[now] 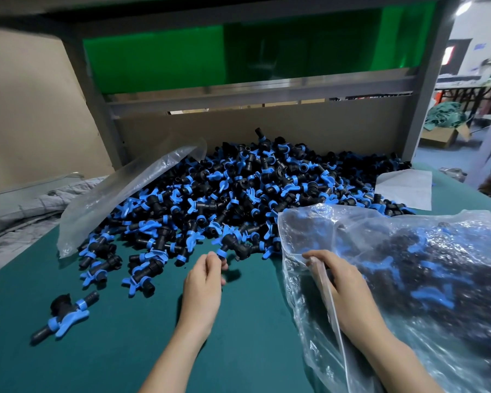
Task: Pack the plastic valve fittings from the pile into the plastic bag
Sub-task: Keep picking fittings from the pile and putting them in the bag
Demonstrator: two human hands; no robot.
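L hand (204, 282) pinches fitting (234, 245), R hand (342, 285) grips bag (296, 287)

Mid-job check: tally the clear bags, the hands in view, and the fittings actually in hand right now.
Clear bags: 2, an empty bag lying on the pile and a filled bag gripped by its edge
Hands: 2, left hand and right hand
Fittings in hand: 1, a fitting pinched by the left hand
Total: 5
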